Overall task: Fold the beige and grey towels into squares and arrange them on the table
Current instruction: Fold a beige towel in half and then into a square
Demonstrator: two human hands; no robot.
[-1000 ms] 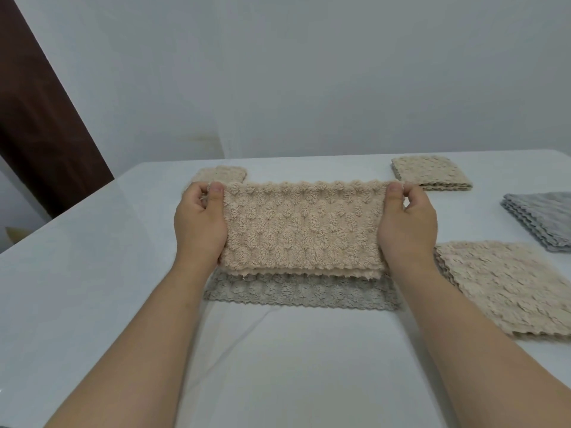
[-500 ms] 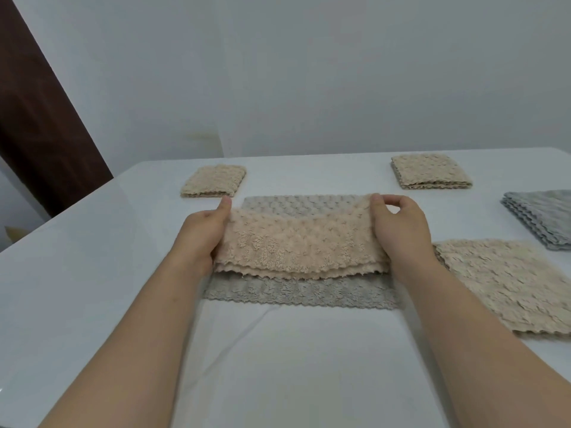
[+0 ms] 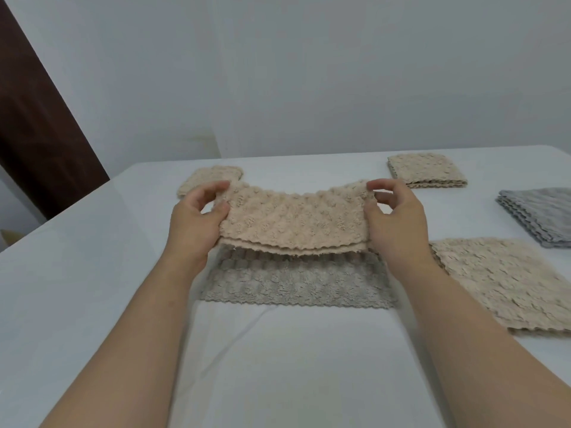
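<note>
A beige towel (image 3: 295,222), folded into a long double-layered strip, hangs sagging in the air between my hands. My left hand (image 3: 197,223) pinches its left end and my right hand (image 3: 394,220) pinches its right end. Beneath it a grey-green towel (image 3: 296,285) lies flat on the white table (image 3: 92,273). Two folded beige squares sit at the back, one at the left (image 3: 205,177) and one at the right (image 3: 428,169). An unfolded beige stack (image 3: 506,282) and a grey stack (image 3: 540,214) lie to the right.
A dark brown door (image 3: 34,118) stands at the left against the pale wall. The table's left edge runs diagonally near it. A crease marks the white tablecloth (image 3: 247,329) in front of me.
The beige strip was laid down onto the grey-green towel, then picked up again; my hands have now lifted its ends higher and closer, so its middle sags.
</note>
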